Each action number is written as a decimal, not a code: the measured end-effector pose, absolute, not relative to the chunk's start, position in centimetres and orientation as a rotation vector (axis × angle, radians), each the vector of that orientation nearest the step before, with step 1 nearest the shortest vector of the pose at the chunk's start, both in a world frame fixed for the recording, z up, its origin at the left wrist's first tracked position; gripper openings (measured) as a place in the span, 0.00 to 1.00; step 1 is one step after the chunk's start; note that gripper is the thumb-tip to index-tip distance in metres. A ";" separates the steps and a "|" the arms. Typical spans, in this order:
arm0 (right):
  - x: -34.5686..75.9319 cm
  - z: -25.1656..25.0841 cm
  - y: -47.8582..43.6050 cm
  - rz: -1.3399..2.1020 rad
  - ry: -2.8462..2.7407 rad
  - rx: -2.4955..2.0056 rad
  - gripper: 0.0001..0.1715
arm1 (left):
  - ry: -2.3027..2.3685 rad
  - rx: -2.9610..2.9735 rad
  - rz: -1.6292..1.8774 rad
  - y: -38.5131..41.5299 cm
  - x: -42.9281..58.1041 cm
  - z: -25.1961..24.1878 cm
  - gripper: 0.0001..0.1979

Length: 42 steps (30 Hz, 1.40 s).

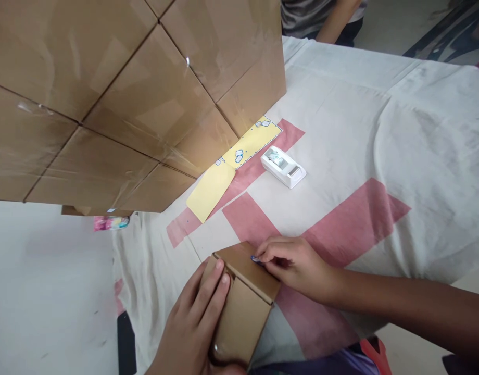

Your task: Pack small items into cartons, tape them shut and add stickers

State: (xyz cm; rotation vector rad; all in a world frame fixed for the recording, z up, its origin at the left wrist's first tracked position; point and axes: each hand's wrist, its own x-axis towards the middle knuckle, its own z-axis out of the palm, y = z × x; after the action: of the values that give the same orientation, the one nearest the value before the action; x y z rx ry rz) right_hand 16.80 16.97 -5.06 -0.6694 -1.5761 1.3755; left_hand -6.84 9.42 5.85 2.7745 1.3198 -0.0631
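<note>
A small brown cardboard box (243,317) stands tilted near the table's front edge, its flap closed. My left hand (202,307) is wrapped round the box's left side, the fingertips lying over its edge. My right hand (294,263) is at the box's upper right, thumb and fingers pinched. Between those fingertips is a small blue and white piece (256,259), touching the box's top face; its kind is too small to make out.
Large stacked cardboard boxes (130,94) rise at the left and back. Yellow printed paper (212,191) lies beside them, near a white device with a window (283,167). A pink and white cloth (341,130) covers the table. Another person's arm (339,21) shows behind.
</note>
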 end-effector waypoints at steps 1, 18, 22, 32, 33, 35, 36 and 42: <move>16.8 -5.0 16.9 1.380 -1.562 -0.674 0.12 | 1.325 2.763 -0.059 9.4 -6.8 5.9 0.51; 16.7 -4.8 16.8 1.461 -1.536 -0.760 0.12 | 1.332 2.738 -0.049 9.2 -6.9 5.7 0.49; 16.8 -4.8 16.9 1.489 -1.549 -0.773 0.11 | 1.320 2.754 -0.033 9.1 -7.0 5.7 0.50; 17.3 -4.4 17.7 1.551 -1.694 -0.765 0.22 | 1.360 2.709 -0.067 9.0 -6.6 5.9 0.49; 17.5 -4.4 17.8 1.559 -1.713 -0.764 0.23 | 1.370 2.709 -0.067 8.9 -6.7 5.9 0.50; 18.0 -4.2 18.0 1.566 -1.761 -0.781 0.23 | 1.386 2.704 -0.066 8.8 -6.8 5.8 0.50; 18.2 -4.1 18.0 1.566 -1.788 -0.805 0.22 | 1.385 2.702 -0.063 8.8 -6.9 5.8 0.50; 18.5 -3.5 17.9 1.616 -1.727 -0.878 0.19 | 1.397 2.691 -0.059 8.7 -6.7 5.9 0.48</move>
State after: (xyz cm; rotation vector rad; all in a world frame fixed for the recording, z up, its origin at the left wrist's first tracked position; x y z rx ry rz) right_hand 18.47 17.90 -3.53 -0.8780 -1.7268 1.6161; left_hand -6.73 8.74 5.87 2.6909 1.3973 -0.0587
